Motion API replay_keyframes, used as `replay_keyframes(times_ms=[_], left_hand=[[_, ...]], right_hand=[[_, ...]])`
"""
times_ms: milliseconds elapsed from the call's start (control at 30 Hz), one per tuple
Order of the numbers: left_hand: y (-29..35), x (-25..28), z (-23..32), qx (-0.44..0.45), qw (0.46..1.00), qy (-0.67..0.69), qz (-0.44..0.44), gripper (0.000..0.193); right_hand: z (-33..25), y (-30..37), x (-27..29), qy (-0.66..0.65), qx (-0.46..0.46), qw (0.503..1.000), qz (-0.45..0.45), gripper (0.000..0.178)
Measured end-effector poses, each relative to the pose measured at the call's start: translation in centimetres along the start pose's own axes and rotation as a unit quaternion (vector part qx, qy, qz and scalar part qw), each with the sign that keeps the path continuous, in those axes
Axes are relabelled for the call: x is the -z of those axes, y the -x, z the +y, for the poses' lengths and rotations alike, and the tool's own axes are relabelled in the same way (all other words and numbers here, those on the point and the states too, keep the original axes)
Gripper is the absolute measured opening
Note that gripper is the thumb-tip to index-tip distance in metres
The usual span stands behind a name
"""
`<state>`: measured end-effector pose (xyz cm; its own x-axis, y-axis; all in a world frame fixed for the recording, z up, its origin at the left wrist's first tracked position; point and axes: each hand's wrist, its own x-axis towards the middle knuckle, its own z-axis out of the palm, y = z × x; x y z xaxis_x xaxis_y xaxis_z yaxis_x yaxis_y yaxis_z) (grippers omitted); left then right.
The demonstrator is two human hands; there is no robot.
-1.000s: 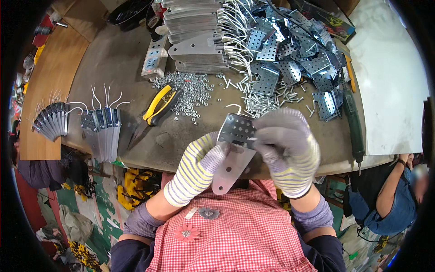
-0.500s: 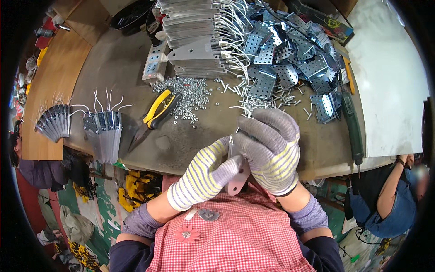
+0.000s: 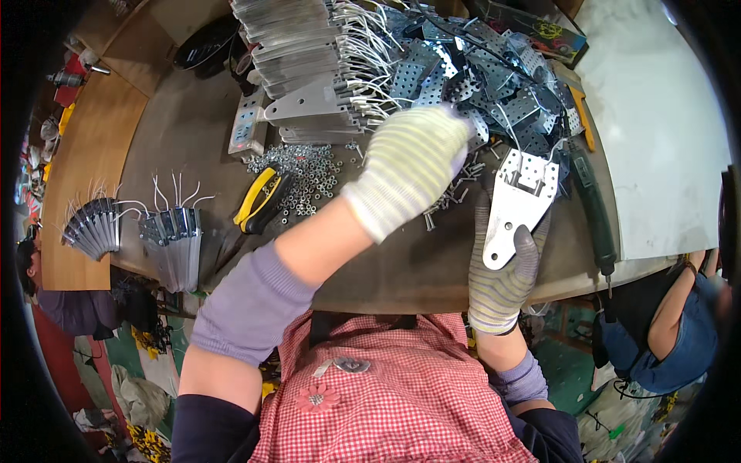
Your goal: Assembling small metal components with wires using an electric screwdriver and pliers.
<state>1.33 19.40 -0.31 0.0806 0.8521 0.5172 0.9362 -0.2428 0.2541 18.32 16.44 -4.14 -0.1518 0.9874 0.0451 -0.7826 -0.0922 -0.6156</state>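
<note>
My right hand (image 3: 505, 289), in a striped glove, holds a flat tapered metal plate (image 3: 515, 207) upright, its thumb pressed on the lower end near two round holes. Short white wires and a perforated piece show at the plate's wide upper end. My left hand (image 3: 409, 166), gloved too, reaches across the table to the near edge of a pile of bluish perforated metal brackets (image 3: 421, 73). Its fingers are blurred and mostly hidden behind the back of the hand. Loose screws (image 3: 455, 193) lie beside and below it.
Stacked metal plates with white wires (image 3: 297, 65) stand at the back. Many small nuts (image 3: 305, 174) and yellow-black pliers (image 3: 258, 202) lie to the left, near fanned wired plates (image 3: 174, 247). A green electric screwdriver (image 3: 594, 208) lies right. People sit at both sides.
My hands have parted. The left has moved up and forward to the brackets; the right has moved right, with the plate now turned face up in it.
</note>
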Motion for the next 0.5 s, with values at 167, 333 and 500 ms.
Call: replay_keyframes(times_ms=[167, 333, 500], left_hand=[[-5.3, -4.0, -1.9, -0.046, 0.990, -0.133, -0.031, 0.009], [-3.3, -0.3, -3.0, -0.132, 0.986, -0.091, 0.053, 0.012], [4.4, 6.4, -1.8, 0.015, 0.968, 0.069, 0.240, 0.023]], right_hand=[[0.0, 0.0, -0.4, -0.029, -0.033, 0.995, -0.085, 0.066], [-0.2, -0.3, -0.7, -0.090, -0.092, 0.987, -0.100, 0.077], [-0.4, 0.0, -0.8, -0.142, -0.200, 0.962, -0.122, 0.076]])
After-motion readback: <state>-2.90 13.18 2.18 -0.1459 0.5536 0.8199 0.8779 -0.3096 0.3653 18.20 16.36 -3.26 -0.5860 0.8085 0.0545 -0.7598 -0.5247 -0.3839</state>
